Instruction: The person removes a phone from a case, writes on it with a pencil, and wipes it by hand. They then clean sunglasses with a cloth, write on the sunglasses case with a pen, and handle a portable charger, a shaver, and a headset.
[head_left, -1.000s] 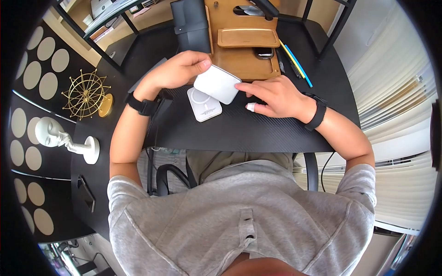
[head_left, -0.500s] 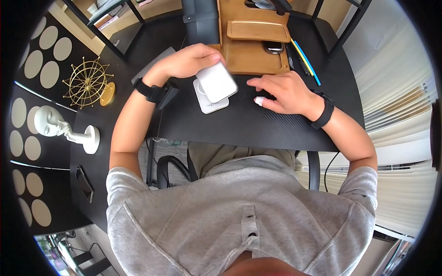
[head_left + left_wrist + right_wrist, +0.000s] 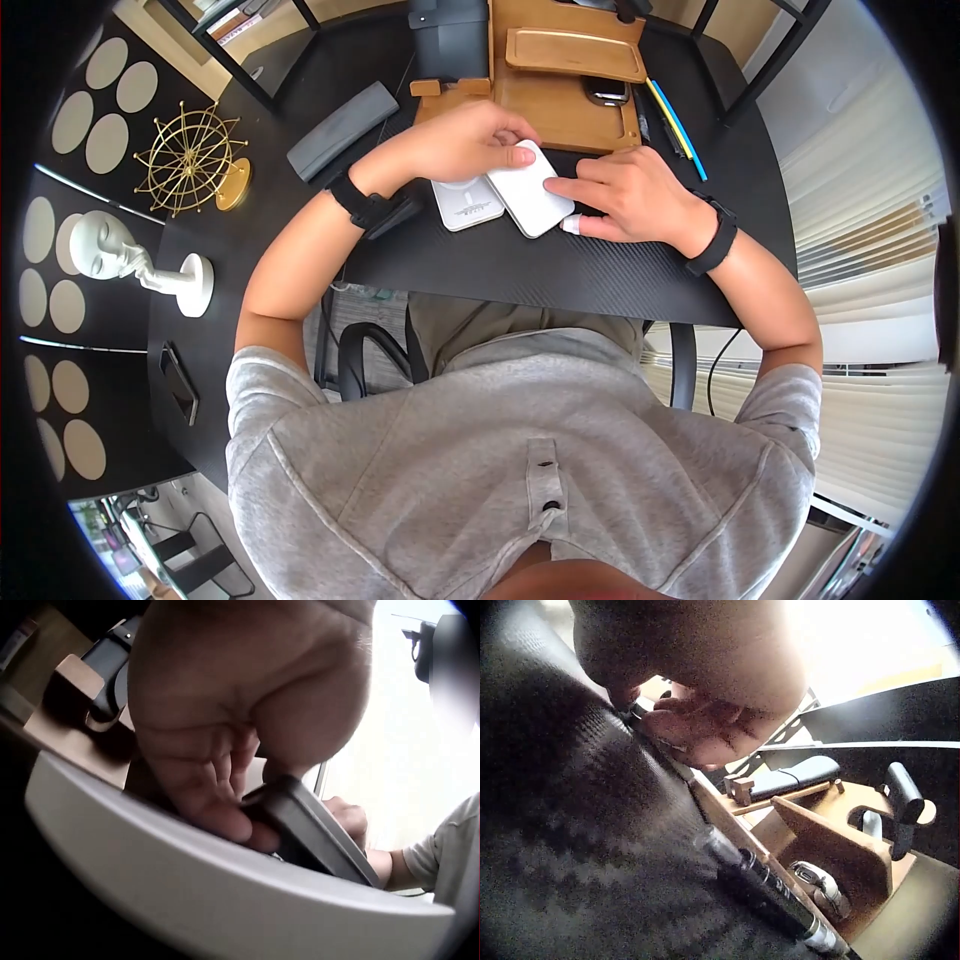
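Note:
My left hand grips a flat white slab with rounded corners, shaped like a power bank, thumb on its upper face. In the left wrist view, the fingers curl around the dark-looking near side of the slab. My right hand has its index fingertip on the slab's right edge. Its thumb, tipped with a white wrap, is right at the lower corner. A white power bank with small print lies on the desk, partly hidden under the left hand and the slab.
Behind the hands stands a wooden desk organizer bearing a watch and a black case. Pens lie to its right. At left are a grey case, a gold wheel ornament, a white figurine and a phone.
My left hand has moved right with the slab, uncovering more of the lying power bank. The right index finger left the slab half a second ago and touches it again now.

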`<state>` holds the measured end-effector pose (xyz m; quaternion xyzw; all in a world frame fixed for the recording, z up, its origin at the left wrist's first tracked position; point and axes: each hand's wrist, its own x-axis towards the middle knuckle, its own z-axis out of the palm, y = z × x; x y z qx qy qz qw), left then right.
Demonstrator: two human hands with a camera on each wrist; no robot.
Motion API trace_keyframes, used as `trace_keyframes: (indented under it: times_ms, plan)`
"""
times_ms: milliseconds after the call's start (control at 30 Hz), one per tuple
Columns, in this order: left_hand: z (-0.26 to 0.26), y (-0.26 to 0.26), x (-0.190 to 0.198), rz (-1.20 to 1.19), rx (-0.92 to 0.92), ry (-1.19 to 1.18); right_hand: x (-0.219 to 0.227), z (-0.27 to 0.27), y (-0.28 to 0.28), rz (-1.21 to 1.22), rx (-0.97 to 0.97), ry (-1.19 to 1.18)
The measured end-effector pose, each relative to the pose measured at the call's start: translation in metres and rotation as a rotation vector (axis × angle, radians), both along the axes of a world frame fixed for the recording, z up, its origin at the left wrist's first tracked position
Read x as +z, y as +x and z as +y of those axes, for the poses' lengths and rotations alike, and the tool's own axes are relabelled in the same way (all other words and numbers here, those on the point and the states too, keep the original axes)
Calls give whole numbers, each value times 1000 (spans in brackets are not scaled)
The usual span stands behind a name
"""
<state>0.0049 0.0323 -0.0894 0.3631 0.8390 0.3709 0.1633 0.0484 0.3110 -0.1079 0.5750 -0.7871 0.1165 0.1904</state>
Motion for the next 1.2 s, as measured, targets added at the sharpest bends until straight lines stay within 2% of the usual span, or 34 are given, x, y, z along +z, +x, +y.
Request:
trace_keyframes:
  times_ms: [200, 300, 333, 433, 533, 633, 833, 933, 1033, 1167, 1200]
  plan:
    - [-10, 8, 44, -106, -14, -254, 9, 0, 4, -108, -32, 87]
    - [-23, 10, 51, 152, -191, -260, 6, 0, 1, -117, 0, 68]
    - [-23, 11, 58, 84, -165, -337, 6, 0, 1, -118, 0, 69]
    - [-39, 0, 49, 184, -348, -329, 9, 0, 0, -114, -3, 59]
    - [-35, 4, 47, 286, -364, -403, 10, -1, 2, -97, -14, 26]
    - [-24, 17, 45, 277, -243, -470, 10, -1, 2, -78, -32, -3]
    - [-24, 16, 42, 499, -316, -464, 8, 0, 3, -3, -105, -21]
    - [-21, 13, 46, 403, -305, -523, 5, 3, 2, 32, -159, 2]
    - [-24, 1, 43, -85, -233, -355, 5, 4, 2, 57, -182, -13]
    - [-32, -4, 32, -317, -212, 54, 5, 2, 4, 105, -144, -201]
    - [-30, 0, 33, -304, -231, 127, 5, 1, 5, 112, -132, -254]
